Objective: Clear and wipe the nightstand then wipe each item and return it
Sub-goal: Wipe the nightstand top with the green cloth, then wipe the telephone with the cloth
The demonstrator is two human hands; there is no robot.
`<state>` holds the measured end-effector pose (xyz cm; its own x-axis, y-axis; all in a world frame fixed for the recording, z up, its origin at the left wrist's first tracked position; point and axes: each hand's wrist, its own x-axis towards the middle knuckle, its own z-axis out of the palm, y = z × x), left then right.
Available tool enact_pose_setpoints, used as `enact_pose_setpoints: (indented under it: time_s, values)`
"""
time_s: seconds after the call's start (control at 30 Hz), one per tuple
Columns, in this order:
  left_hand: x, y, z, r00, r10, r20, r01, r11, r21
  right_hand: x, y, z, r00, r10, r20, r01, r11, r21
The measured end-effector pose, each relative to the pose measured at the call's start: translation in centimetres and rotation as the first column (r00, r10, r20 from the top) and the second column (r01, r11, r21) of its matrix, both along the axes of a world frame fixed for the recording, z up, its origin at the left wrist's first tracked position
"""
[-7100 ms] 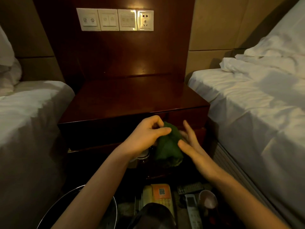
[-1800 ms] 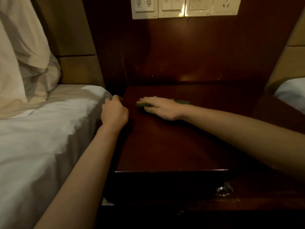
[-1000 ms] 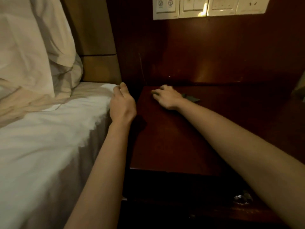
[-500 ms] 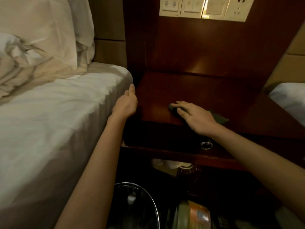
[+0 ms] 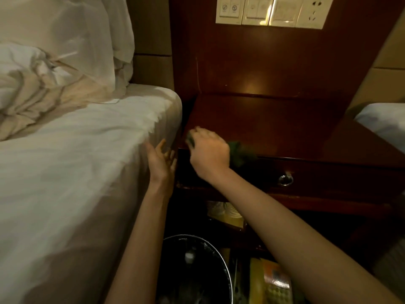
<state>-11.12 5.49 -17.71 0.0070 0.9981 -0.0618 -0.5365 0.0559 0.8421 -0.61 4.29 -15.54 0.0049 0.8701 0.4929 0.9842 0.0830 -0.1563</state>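
A green cloth [image 5: 240, 153] is held under the right hand [image 5: 208, 154] at the front left corner of the nightstand [image 5: 274, 123]. The left hand [image 5: 161, 163] is held open, fingers straight, beside the bed [image 5: 76, 161]. A bin [image 5: 192, 270] is seen below both hands.

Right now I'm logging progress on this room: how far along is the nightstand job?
Clearing looks done: the nightstand top is bare. Wiping is in hand: the right hand grips the green cloth at the front left corner, while the left hand rests open against the bed. Left: wiping and returning the items, such as the phone on the floor.
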Motion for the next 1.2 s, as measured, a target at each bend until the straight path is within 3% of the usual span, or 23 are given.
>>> enact_pose_setpoints:
  time_s: [0.07,0.13,0.2,0.23,0.3,0.37,0.43,0.53,0.6,0.67,0.73,0.83,0.9,0.93,1.0,1.07,1.1,1.2]
  values:
    - [-0.6,-0.6,-0.7,1.000,0.005,0.029,-0.005,1.000,0.019,-0.9,0.1,0.3,0.954,0.282,0.101,-0.283,0.959,-0.008]
    - [-1.3,-1.4,-1.8,0.998,0.005,0.060,-0.006,1.000,0.009,-1.3,-0.7,-0.5,0.832,0.517,0.200,-0.501,0.856,-0.127]
    - [-1.8,-2.4,-3.2,0.996,0.082,-0.020,-0.083,0.995,-0.059,-1.2,-2.7,-3.1,0.807,0.580,0.111,-0.518,0.785,-0.340]
    - [-2.0,-3.0,-3.9,0.990,0.128,-0.065,-0.133,0.987,-0.094,-0.7,-4.0,-4.8,0.841,0.540,-0.015,-0.501,0.768,-0.400]
    - [-2.1,-4.2,-5.3,0.976,0.187,-0.110,-0.198,0.975,-0.098,1.3,-6.8,-7.1,0.877,0.362,-0.317,-0.461,0.820,-0.340]
    - [-1.9,-5.3,-6.3,0.957,0.181,-0.225,-0.193,0.981,-0.031,4.1,-9.6,-7.7,0.822,0.195,-0.535,-0.373,0.895,-0.247]
    - [-0.5,-7.1,-7.0,0.926,0.088,-0.367,-0.088,0.996,0.016,6.8,-12.1,-7.5,0.777,0.074,-0.625,-0.291,0.923,-0.252]
    - [2.8,-11.6,-7.6,0.848,-0.155,-0.506,0.203,0.978,0.040,10.4,-15.9,-8.6,0.743,-0.097,-0.662,-0.225,0.896,-0.384]
    - [5.1,-15.0,-8.9,0.773,-0.349,-0.530,0.415,0.910,0.006,12.4,-19.0,-10.1,0.741,-0.213,-0.636,-0.134,0.882,-0.452]
    - [7.0,-17.9,-10.9,0.635,-0.535,-0.557,0.589,0.802,-0.100,14.0,-22.5,-12.2,0.740,-0.327,-0.587,-0.027,0.859,-0.512]
    - [8.4,-20.3,-14.4,0.449,-0.740,-0.500,0.714,0.634,-0.297,15.4,-26.4,-15.3,0.734,-0.428,-0.528,0.042,0.804,-0.593]
    - [9.1,-22.9,-21.1,0.221,-0.885,-0.409,0.720,0.431,-0.544,16.8,-31.9,-20.2,0.666,-0.574,-0.477,0.020,0.652,-0.758]
    - [8.9,-24.3,-25.7,0.065,-0.847,-0.528,0.689,0.421,-0.590,17.4,-34.7,-22.4,0.546,-0.681,-0.488,-0.041,0.560,-0.828]
    - [8.7,-24.9,-27.3,0.038,-0.812,-0.583,0.677,0.450,-0.583,17.6,-35.7,-23.3,0.459,-0.737,-0.497,-0.062,0.531,-0.845]
    - [8.1,-25.2,-31.6,0.090,-0.769,-0.633,0.647,0.528,-0.550,17.8,-37.1,-25.4,0.234,-0.826,-0.512,-0.067,0.512,-0.856]
    - [8.0,-23.9,-38.1,0.119,-0.675,-0.729,0.535,0.662,-0.526,17.6,-37.4,-27.9,-0.030,-0.852,-0.522,-0.041,0.523,-0.851]
    - [8.1,-23.1,-40.7,0.142,-0.649,-0.747,0.492,0.701,-0.516,17.4,-37.3,-29.1,-0.107,-0.851,-0.515,-0.012,0.519,-0.855]
    - [9.5,-21.9,-41.5,0.218,-0.628,-0.747,0.431,0.749,-0.504,16.5,-36.2,-32.2,-0.152,-0.865,-0.479,0.102,0.468,-0.878]
